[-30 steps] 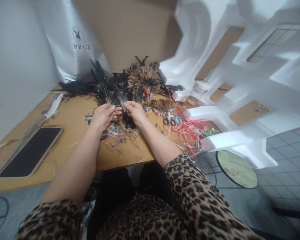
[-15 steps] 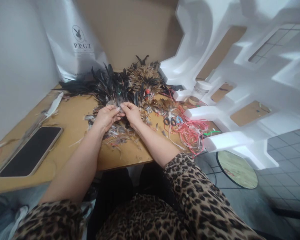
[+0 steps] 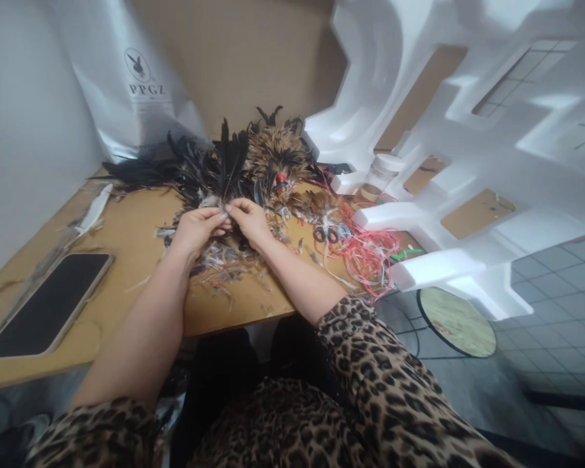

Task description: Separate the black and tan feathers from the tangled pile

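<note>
Above the wooden table (image 3: 244, 305), my left hand (image 3: 199, 229) and my right hand (image 3: 247, 221) meet fingertip to fingertip. Both are closed in a pinch at the base of dark feathers (image 3: 224, 159) that point upward. Which quill each hand grips is hard to make out. Behind them a heap of black feathers (image 3: 141, 172) spreads to the left. A tan and brown feather bundle (image 3: 277, 146) stands at the back right. Loose feather scraps and fluff (image 3: 219, 257) lie beneath my hands.
A phone (image 3: 49, 305) and a white feather (image 3: 95, 209) lie on the left. To the right are black-handled scissors (image 3: 325, 234), tangled pink string (image 3: 370, 260) and a clear jar (image 3: 384, 172). White foam packaging (image 3: 433, 270) rises along the right edge. A silver bag (image 3: 136, 123) stands behind.
The view has shifted slightly, so most things sit a little further left. The dark feathers at my fingertips now stand more upright and gathered. Both hands remain pinched together.
</note>
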The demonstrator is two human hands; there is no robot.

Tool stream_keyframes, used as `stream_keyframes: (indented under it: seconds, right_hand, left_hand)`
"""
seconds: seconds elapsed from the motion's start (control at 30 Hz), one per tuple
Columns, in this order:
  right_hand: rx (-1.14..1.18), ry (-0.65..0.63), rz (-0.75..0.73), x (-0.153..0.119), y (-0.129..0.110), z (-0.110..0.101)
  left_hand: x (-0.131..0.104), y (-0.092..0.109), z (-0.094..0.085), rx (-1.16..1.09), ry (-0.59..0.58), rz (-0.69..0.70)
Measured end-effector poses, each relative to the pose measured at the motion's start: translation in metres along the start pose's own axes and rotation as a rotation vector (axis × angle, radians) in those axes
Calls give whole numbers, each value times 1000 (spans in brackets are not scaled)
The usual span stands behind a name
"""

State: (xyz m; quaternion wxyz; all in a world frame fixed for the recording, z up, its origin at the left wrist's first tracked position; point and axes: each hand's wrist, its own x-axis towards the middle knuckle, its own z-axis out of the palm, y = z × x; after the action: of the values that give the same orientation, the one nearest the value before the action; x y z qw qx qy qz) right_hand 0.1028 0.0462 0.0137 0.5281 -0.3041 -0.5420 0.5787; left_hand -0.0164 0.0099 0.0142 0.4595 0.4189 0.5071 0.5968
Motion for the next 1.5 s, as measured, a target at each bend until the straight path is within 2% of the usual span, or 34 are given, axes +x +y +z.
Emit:
stream_keyframes:
  seconds: [0.17, 0.37, 0.57, 0.77, 0.93, 1.1, 1.27, 1.37, 1.43, 1.5]
  right_hand:
    - [64, -51, 23, -1, -1, 1]
    - [33, -56, 7, -2, -2, -1]
    - [-18, -78, -36, 2, -2, -6]
    - [-80, -153, -17, 0, -4, -8]
    - [-86, -80, -37, 0, -4, -6]
    - [-31, -54, 41, -1, -5, -5]
    - [-180, -113, -57, 2, -5, -10]
    - [-331, -151, -142, 8, -9, -21]
    - [-422, -109, -186, 14, -14, -32]
    - [-534, -13, -220, 19, -21, -47]
  left_hand:
    - [2, -3, -2, 20, 9, 44]
    - [0, -1, -1, -6, -55, 35]
    - [-1, 1, 0, 49, -31, 70]
    - [-2, 2, 0, 67, 5, 66]
    - [-4, 3, 2, 99, -18, 81]
    - [-4, 1, 2, 28, -62, 16]
    - [-3, 0, 1, 29, -52, -27]
    - [-3, 1, 2, 22, -35, -19]
    - [-3, 1, 2, 15, -18, -19]
    - [-2, 1, 2, 5, -8, -12]
